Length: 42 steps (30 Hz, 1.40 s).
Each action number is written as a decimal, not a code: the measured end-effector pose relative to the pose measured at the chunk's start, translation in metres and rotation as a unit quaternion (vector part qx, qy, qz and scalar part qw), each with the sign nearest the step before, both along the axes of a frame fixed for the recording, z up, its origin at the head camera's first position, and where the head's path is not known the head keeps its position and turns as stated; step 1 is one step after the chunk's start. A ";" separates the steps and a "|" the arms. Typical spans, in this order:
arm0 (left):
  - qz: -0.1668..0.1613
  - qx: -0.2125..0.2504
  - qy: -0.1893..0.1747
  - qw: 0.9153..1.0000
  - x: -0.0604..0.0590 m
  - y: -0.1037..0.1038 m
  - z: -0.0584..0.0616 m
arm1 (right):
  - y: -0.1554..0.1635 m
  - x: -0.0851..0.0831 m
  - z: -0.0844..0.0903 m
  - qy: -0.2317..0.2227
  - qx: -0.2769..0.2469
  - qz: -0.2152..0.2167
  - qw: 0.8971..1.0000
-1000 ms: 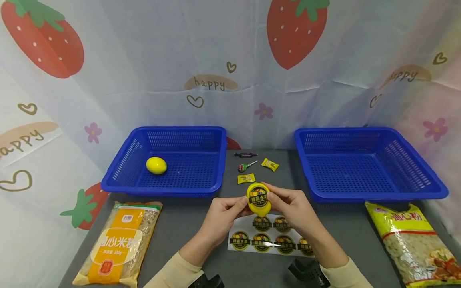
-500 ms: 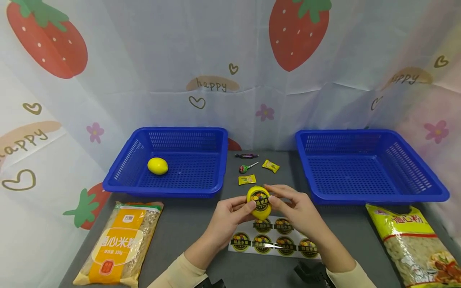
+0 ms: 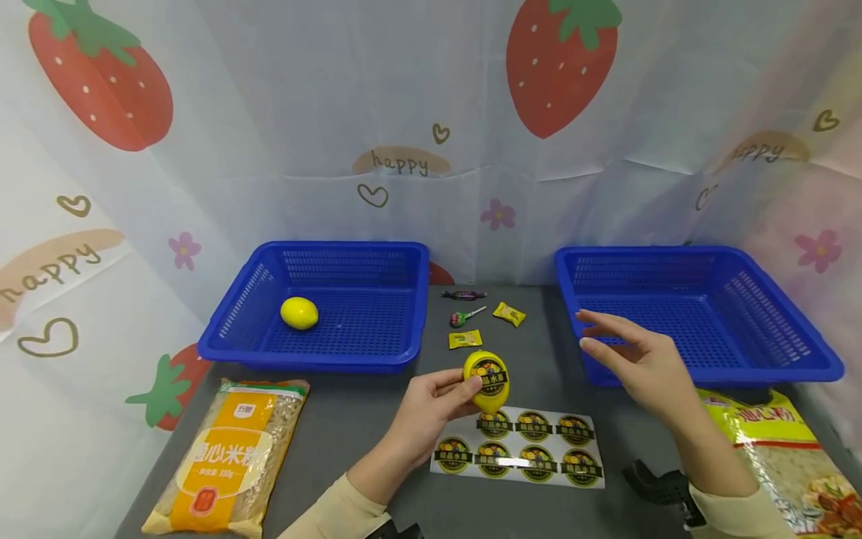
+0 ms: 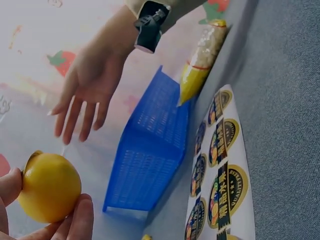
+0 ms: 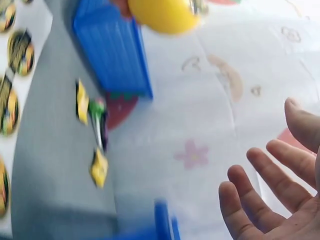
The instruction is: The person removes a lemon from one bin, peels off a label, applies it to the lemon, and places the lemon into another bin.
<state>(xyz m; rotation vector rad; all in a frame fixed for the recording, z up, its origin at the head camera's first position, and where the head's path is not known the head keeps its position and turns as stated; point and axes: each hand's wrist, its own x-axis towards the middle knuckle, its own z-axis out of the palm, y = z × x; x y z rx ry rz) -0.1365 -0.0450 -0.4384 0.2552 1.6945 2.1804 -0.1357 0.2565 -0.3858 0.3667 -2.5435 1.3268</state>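
Left hand (image 3: 431, 400) alone now pinching stickered lemon (image 3: 486, 380) above sticker sheet (image 3: 517, 452), near centre, right hand (image 3: 636, 363) lifted off it and swung right, fingers spread and empty, before right basket (image 3: 694, 311); labelling judged finished, lemon ready for binning.

Cream long sleeves (image 3: 330, 516), black wrist-worn camera mounts (image 3: 663, 488).

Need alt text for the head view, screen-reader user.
The left hand holds up a stickered yellow lemon above a sticker sheet on a grey table; the right hand hovers open nearby. Two blue baskets sit behind, the left basket holding a second lemon.
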 end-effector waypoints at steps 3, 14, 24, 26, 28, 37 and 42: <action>-0.006 -0.003 -0.004 1.000 0.000 0.001 0.000 | 0.021 -0.001 0.002 0.002 0.015 -0.027 1.000; -0.013 -0.021 -0.009 1.000 0.003 0.001 -0.004 | 0.113 -0.003 0.005 -0.018 0.067 -0.151 0.986; -0.011 -0.025 -0.017 0.999 0.003 0.003 -0.003 | 0.162 0.003 -0.012 -0.039 0.038 -0.203 0.978; -0.014 -0.026 -0.015 0.999 0.003 0.005 -0.003 | 0.171 0.006 -0.016 -0.038 0.029 -0.208 0.977; -0.015 -0.026 -0.015 0.999 0.004 0.008 -0.002 | 0.178 0.009 -0.018 -0.042 0.030 -0.217 0.975; -0.015 -0.030 -0.020 0.999 0.002 0.021 0.001 | 0.255 -0.007 -0.069 -0.079 0.106 -0.287 0.949; -0.017 -0.033 -0.014 0.999 0.002 0.026 0.004 | 0.298 -0.014 -0.100 -0.141 0.171 -0.314 0.923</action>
